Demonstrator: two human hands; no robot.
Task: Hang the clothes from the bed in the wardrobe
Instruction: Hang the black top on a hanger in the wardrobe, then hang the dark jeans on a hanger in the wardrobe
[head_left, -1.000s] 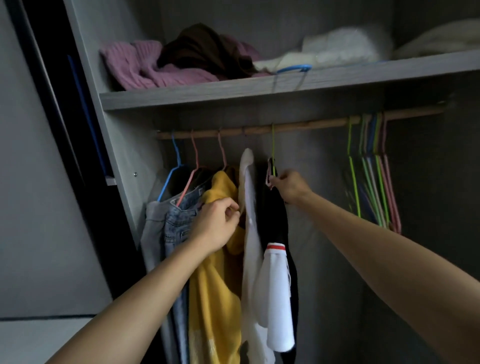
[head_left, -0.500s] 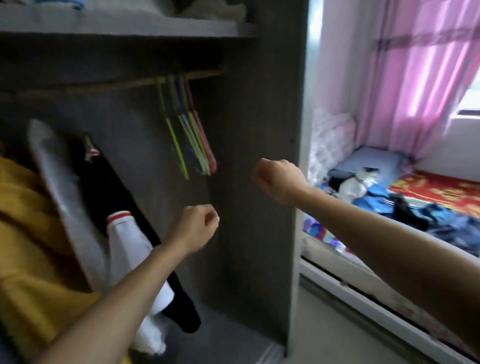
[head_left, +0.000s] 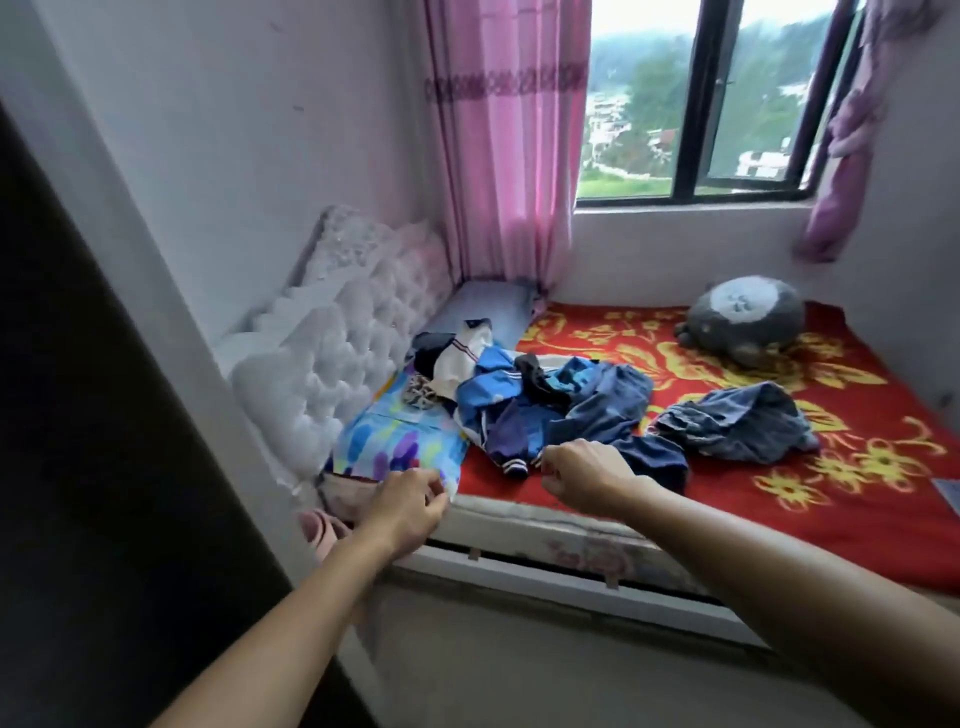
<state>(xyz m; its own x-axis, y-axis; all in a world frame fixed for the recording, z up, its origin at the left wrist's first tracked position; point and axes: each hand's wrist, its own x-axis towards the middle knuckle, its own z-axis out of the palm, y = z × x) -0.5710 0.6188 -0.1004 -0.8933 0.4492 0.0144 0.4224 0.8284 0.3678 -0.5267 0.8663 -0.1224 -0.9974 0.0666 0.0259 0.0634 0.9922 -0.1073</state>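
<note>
- My left hand (head_left: 410, 506) hangs in front of the bed's (head_left: 519, 519) near edge, just before the corner of the colourful pillow (head_left: 395, 447). Its fingers are half bent and relaxed, with nothing in them. I cannot tell whether the fingertips touch the pillow.
- My right hand (head_left: 587, 475) is over the near edge of the red flowered blanket (head_left: 857, 483). Its fingers are curled into a loose fist with nothing in it, just short of the clothes.
- The pile of clothes (head_left: 545, 405) lies on the bed beside the pillow: blue and dark blue pieces tangled together, with a white and black one at the far end.
- A crumpled denim garment (head_left: 737, 426) lies apart on the blanket, to the right of the pile.
- A grey plush toy (head_left: 743, 322) sits at the far side under the window (head_left: 691, 93).
- The white tufted headboard (head_left: 322, 364) stands at the left, and a pink curtain (head_left: 498, 156) hangs in the corner.
</note>
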